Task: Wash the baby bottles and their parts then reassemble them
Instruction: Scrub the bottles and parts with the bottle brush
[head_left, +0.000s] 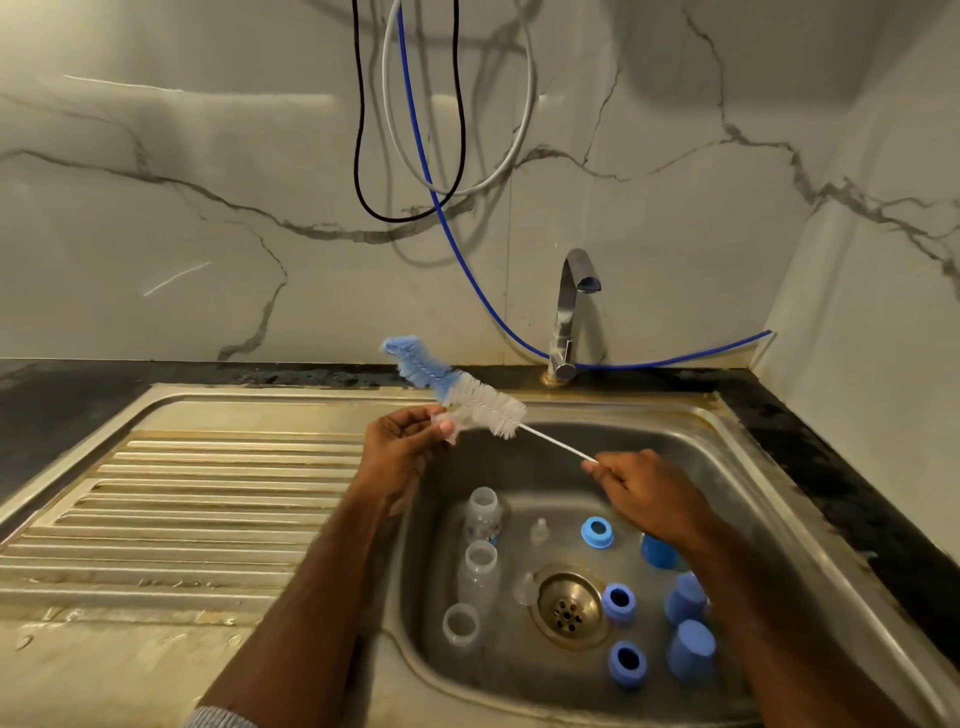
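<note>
Currently the work appears to be at the washing stage, with the tool being readied and no part yet under the brush. The bottle brush (457, 389) is held above the sink (727, 467): the right hand (649, 493) pinches the end of the thin white handle, and the left hand (402, 441) pinches something pale and translucent against the lower bristles; whether this is a small bottle part or only bristle cannot be told. The brush head, white near the handle and blue at the tip, points up and left toward the drainboard (208, 493). The tap (571, 312) shows no running water. In the sink basin, three clear bottles (480, 569) stand upright and open-mouthed in a row along the left side, all disassembled. Beside the drain (569, 605) lie two clear teats (540, 530). Three blue collar rings (619, 603) sit right of the drain, and three blue caps (691, 649) stand nearer the right wall, one partly hidden by the right forearm. The next move probably calls for freeing the left hand to lift one bottle, then guiding the brush head straight into its narrow mouth. Water and soap are likely needed first; no soap is visible.
</note>
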